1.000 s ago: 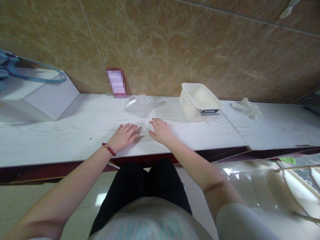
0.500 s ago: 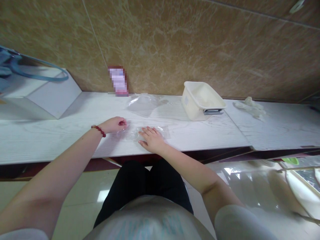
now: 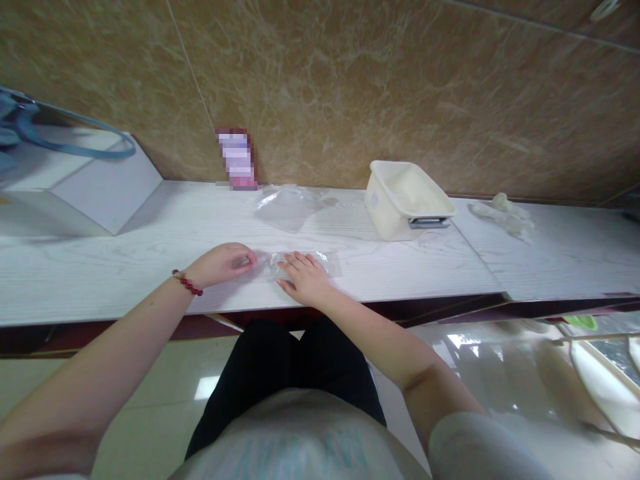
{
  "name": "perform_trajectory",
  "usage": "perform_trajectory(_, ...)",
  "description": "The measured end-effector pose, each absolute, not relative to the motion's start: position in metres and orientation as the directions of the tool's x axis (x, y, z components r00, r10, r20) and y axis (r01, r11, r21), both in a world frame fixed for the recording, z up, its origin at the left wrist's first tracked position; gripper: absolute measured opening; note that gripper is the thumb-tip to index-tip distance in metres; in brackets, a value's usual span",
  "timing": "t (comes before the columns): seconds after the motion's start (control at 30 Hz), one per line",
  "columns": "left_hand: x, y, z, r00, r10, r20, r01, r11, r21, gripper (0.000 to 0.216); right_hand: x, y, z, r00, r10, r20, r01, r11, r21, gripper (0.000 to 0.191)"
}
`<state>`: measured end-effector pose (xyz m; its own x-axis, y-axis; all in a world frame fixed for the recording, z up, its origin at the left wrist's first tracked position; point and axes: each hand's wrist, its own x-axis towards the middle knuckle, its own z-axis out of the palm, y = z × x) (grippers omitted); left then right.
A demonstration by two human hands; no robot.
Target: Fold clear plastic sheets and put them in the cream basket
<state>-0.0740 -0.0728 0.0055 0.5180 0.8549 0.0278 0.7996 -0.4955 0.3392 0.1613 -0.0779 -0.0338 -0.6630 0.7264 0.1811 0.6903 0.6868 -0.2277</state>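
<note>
A clear plastic bag (image 3: pixel 331 264) lies flat on the white wood-grain counter, close to its front edge. My right hand (image 3: pixel 306 279) rests palm down on the bag, fingers spread. At the bag's left end, my left hand (image 3: pixel 223 264) has its thumb and fingertips pinched together on the plastic. A red bead bracelet (image 3: pixel 188 283) circles that wrist. Behind the hands, near the wall, lies another clear plastic sheet or bag (image 3: pixel 287 208), touched by neither hand.
A cream plastic bin (image 3: pixel 387 210) with a grey handle stands at the back right. Farther right is a crumpled whitish glove-like item (image 3: pixel 505 217). A white box (image 3: pixel 107 190) with a blue strap (image 3: pixel 80 151) over it stands left. A blurred-out phone-like object (image 3: pixel 239 160) leans against the wall.
My left hand has turned and shifted slightly toward me, its fingertips now extended along the bag's left end. The right hand stays in place on the bag.
</note>
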Motion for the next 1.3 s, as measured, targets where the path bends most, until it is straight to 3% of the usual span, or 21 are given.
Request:
perform_trajectory(0.13, -0.066, -0.08, -0.002, 0.576, 0.816, 0.048, 0.784, -0.569, 0.248, 0.028, 0.161, -0.078, -0.034, -0.665, 0.722, 0.189, 0.684, 0.691, -0.233, 0.047)
perform_trajectory(0.47, -0.058, -0.089, -0.011, 0.632, 0.775, -0.003, 0.766, -0.624, 0.154, 0.033, 0.162, -0.078, -0.034, -0.671, 0.716, 0.191, 0.681, 0.698, -0.223, 0.048)
perform_trajectory(0.77, -0.071, -0.099, -0.012, 0.629, 0.777, 0.001, 0.768, -0.621, 0.156, 0.039, 0.162, -0.077, -0.032, -0.674, 0.72, 0.168, 0.682, 0.693, -0.236, 0.046)
perform_trajectory(1.3, -0.086, -0.092, -0.014, 0.616, 0.787, -0.013, 0.787, -0.616, 0.024, 0.046, 0.148, -0.078, -0.018, -0.676, 0.715, 0.178, 0.684, 0.699, -0.209, 0.049)
